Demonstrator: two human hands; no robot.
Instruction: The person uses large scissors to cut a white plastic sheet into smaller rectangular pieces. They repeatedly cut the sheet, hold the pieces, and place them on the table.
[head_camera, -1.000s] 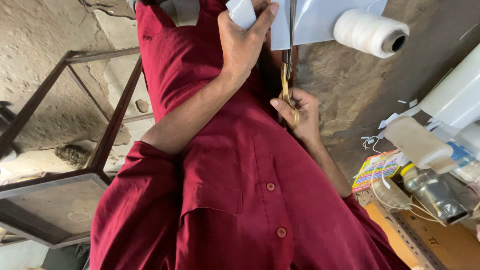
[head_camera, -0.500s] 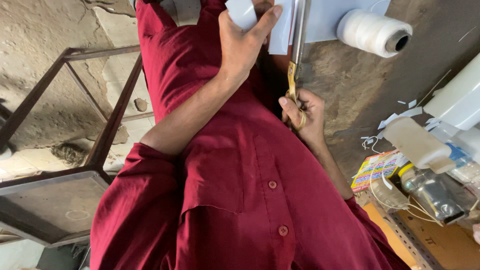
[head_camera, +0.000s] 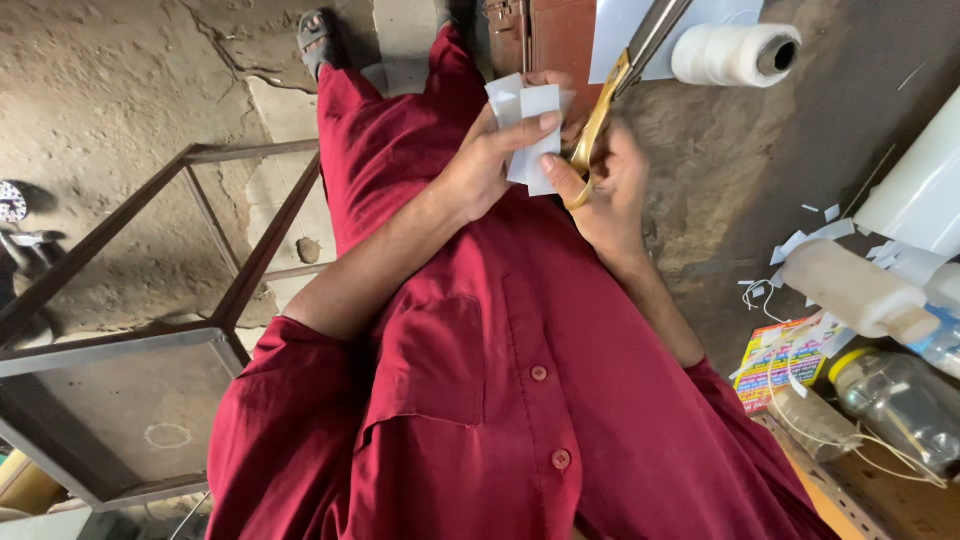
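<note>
Metal frame (head_camera: 200, 260) far left of the fingers, bare cracked floor within and beyond it. Left hand (head_camera: 480, 170) pinching small white paper pieces (head_camera: 530, 135) between thumb and fingertips. Right hand (head_camera: 610, 185) just beside, closed through gold-handled scissors (head_camera: 610, 105), blades up and away. White thread spool (head_camera: 735, 55) above right; colourful rectangular packet (head_camera: 785, 365) and pale bottle (head_camera: 860, 290) lower right.

Cracked concrete floor (head_camera: 120, 90) with a metal frame table (head_camera: 130, 400).
</note>
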